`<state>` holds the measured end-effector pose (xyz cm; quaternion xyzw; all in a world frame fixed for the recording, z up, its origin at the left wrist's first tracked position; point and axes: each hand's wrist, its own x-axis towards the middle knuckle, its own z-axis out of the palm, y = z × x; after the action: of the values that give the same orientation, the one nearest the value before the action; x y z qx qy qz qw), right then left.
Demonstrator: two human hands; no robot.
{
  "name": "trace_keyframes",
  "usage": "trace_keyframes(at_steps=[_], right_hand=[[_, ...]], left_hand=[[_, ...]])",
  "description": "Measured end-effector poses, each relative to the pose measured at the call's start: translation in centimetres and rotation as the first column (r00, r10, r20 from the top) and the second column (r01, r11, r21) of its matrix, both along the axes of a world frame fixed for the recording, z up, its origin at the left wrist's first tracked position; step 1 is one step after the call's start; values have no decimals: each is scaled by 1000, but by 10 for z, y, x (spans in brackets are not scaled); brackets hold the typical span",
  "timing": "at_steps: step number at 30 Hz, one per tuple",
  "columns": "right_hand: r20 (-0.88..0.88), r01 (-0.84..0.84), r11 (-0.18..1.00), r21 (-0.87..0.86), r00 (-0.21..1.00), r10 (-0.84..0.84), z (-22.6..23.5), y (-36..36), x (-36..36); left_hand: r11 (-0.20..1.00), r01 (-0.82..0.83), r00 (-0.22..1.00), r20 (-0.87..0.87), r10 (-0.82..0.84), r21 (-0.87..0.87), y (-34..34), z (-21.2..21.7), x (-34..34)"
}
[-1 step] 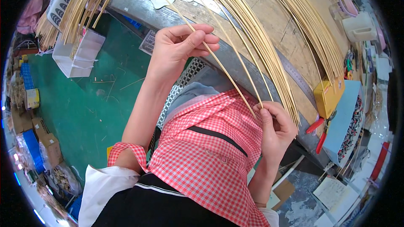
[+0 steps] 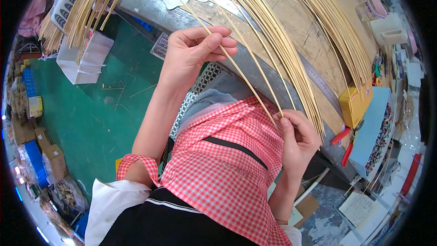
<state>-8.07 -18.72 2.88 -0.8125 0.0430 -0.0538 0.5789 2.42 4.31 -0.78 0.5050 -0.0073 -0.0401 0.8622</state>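
Note:
My left hand (image 2: 193, 52) is closed over the table's near edge, pinching a thin bamboo strip (image 2: 244, 76) between thumb and fingers. That strip slants down to the right, its lower end just short of my right fingertips. My right hand (image 2: 300, 139), lower and to the right, pinches the lower end of a second bamboo strip (image 2: 265, 78), which runs up across the table edge. Just right of it lies a loose bundle of similar strips (image 2: 273, 27), their near ends overhanging the edge beside my right hand.
Another strip bundle (image 2: 334, 23) lies farther right on the wooden table (image 2: 300, 32). Near it are a metal ruler (image 2: 321, 84), a yellow box (image 2: 354, 107), red-handled pliers (image 2: 348, 143) and a blue box (image 2: 373, 132) of small pieces. A white bin (image 2: 86, 61) stands left, below more sticks.
The second strip, in my right hand, has shifted very slightly to the left. Both hands stay almost where they were.

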Motion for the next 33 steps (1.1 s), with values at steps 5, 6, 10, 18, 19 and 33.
trace_keyframes(at_steps=[5, 6, 10, 18, 19, 33], right_hand=[[37, -25, 996, -84, 999, 28, -4, 0, -1], [38, -28, 996, -88, 999, 31, -4, 0, -2], [67, -72, 977, -201, 994, 87, -1, 2, -1], [118, -142, 950, -279, 976, 180, -1, 3, 1], [105, -159, 947, -278, 975, 195, -1, 3, 1], [141, 18, 630, -776, 979, 146, -22, -9, 45]], left_hand=[[1000, 11, 1000, 29, -11, -6, 0, -5, 1], [1000, 8, 1000, 29, -8, 0, -1, -5, 1], [1000, -4, 1000, -16, 4, 10, -1, -3, 1], [999, -9, 1000, -18, 10, 48, -2, -3, -1], [997, -12, 1000, -9, 13, 70, -2, -4, -1], [998, 54, 998, 5, -55, 28, 1, -7, 0]])
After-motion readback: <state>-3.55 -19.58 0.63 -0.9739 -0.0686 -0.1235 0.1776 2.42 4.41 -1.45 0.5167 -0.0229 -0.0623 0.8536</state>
